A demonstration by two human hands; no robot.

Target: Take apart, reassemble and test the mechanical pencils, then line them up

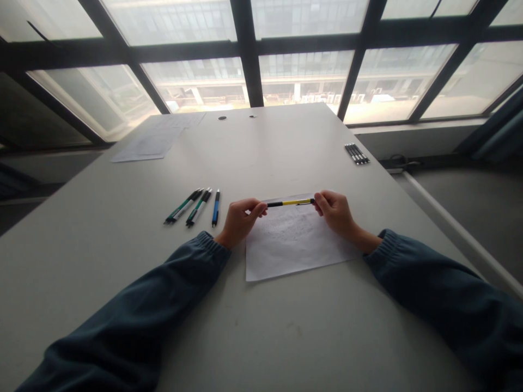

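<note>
A yellow and black pen [291,203] is held level between my two hands, above a white sheet of paper [281,256] with faint grey marks. My left hand [241,220] pinches the black grip end. At the other end, by the clip, the fingers of my right hand [335,212] are closed on the pen. Left of my left hand lie a blue pen [216,208] and several green, black and silver pens [199,207].
The white table [286,147] reaches to the large windows [306,76]. Several black and silver pens [357,154] lie side by side near its right edge. Other papers [149,142] rest at the far left. A round dark grommet [222,118] is near the back.
</note>
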